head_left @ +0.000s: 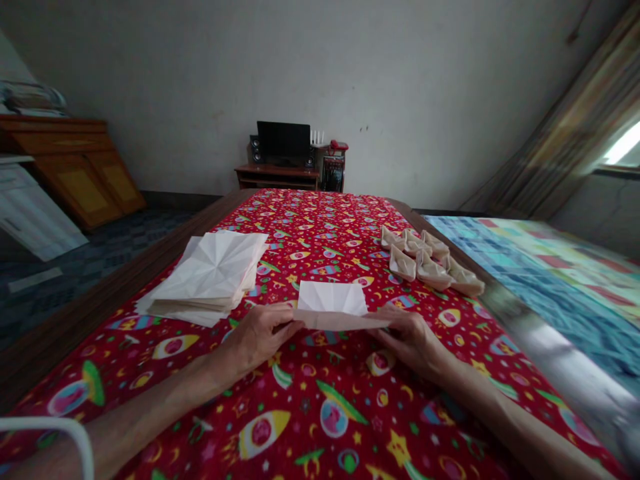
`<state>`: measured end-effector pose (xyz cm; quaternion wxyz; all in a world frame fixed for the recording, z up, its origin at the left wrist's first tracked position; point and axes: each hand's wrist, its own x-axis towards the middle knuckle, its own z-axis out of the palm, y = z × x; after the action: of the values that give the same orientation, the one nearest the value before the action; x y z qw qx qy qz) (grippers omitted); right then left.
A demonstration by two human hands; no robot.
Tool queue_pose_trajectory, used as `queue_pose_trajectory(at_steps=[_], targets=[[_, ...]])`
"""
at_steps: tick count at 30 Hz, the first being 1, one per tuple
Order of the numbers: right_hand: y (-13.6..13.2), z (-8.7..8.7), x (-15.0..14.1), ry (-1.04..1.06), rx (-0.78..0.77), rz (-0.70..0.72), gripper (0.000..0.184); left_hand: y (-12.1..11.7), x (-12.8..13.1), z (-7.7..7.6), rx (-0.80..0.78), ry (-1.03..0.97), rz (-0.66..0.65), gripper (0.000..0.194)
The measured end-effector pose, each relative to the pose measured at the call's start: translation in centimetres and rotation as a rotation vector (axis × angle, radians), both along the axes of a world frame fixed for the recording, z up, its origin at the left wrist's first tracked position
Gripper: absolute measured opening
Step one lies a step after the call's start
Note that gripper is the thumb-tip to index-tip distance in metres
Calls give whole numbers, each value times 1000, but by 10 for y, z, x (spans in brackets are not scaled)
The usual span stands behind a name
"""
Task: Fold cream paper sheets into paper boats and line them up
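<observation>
From here I see the left hand [263, 337] and right hand [411, 339] pinching the creased paper sheet [333, 298] above the red cloth [325, 253], fingertips partly hidden, I think; uneven pulling could skew its folded edge

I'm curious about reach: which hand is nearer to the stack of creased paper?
Left. The left hand is close to the paper stack, just off its near right corner; the right hand is farther right, across the held sheet.
</observation>
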<state>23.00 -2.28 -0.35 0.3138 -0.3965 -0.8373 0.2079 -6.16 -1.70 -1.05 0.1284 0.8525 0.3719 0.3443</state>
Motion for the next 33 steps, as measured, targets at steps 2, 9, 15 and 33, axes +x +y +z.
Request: queue_pose_trajectory(at_steps=[2,9,15,33], targets=[[4,-3,-2,45,-107,-89,28,0,1,-1,1,22,70,29],[18,-1,-12,31,-236,-245,43,7,17,7,37,271,338,29],[15,0,-24,-243,-12,-455,32,9,23,14,-19,545,421,28],[15,9,-30,-616,23,-467,25,28,19,17,55,394,407,19]])
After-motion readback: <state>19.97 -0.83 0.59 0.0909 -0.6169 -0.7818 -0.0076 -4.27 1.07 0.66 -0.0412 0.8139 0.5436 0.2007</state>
